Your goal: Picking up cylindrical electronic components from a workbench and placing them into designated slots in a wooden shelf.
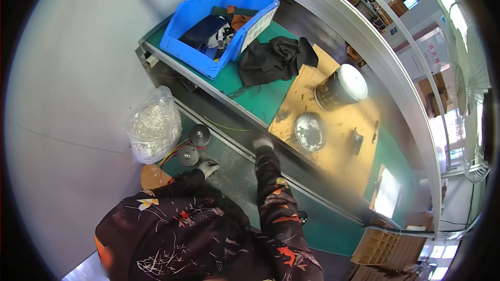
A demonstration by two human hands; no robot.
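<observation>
My left hand, in a pale glove, rests on the dark green worktop with its fingers curled in. A small dark thing seems to show at its fingertips, too small to name. Just beside it sit two round grey motors, each with a short shaft on top, and coloured wires run off to their left. My right hand, also gloved, reaches forward over the raised shelf's front edge. It is blurred, so its fingers cannot be made out. A thin yellow-green wire lies to its left.
A clear bag of whitish pieces stands at the left. On the raised shelf are a blue bin of mixed things, black cloth, a white-lidded bucket and a round metal dish on cardboard. A compartmented box sits lower right.
</observation>
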